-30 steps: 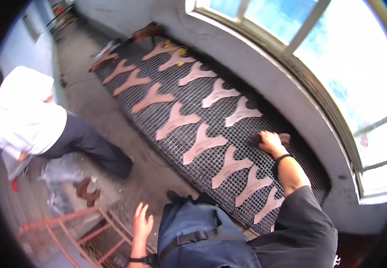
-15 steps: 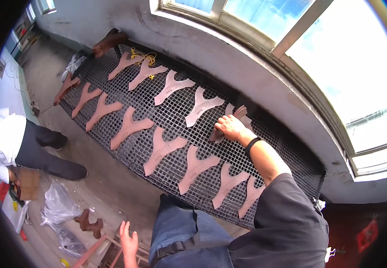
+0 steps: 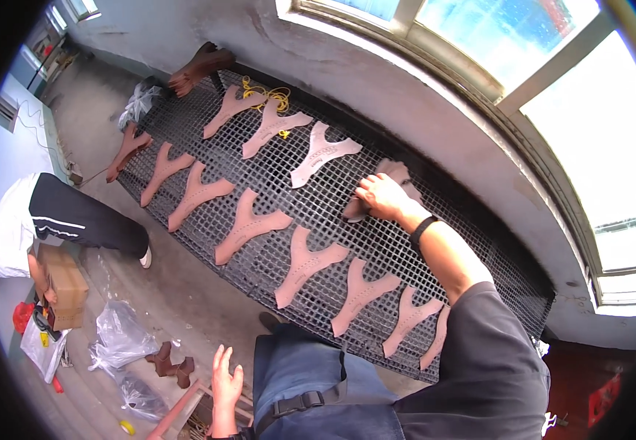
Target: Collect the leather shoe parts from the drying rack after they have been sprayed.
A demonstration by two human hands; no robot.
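My right hand (image 3: 385, 198) is closed on a small stack of Y-shaped leather pieces (image 3: 395, 170) over the far side of a black mesh rack (image 3: 479, 246). The stack is partly hidden by the fingers and hangs low above the mesh or rests on it; I cannot tell which. To its left lies a pale pink Y-shaped piece (image 3: 321, 154) with a row of small holes, the nearest of three left in the far row. Several similar pieces (image 3: 308, 264) lie along the near edge. My left hand (image 3: 226, 381) is held low, off the rack, fingers spread and holding nothing.
Yellow cord (image 3: 278, 95) and a dark brown leather bundle (image 3: 199, 67) lie at the rack's far left end. Windows (image 3: 509, 37) line the wall behind. At left a person (image 3: 21, 227) bends over a cardboard box (image 3: 65, 286). Plastic bags (image 3: 123, 330) lie on the floor.
The Y-shaped piece just left of my right hand is gone from the mesh and appears gathered into its stack. My left hand has risen slightly. The person at left has bent into view.
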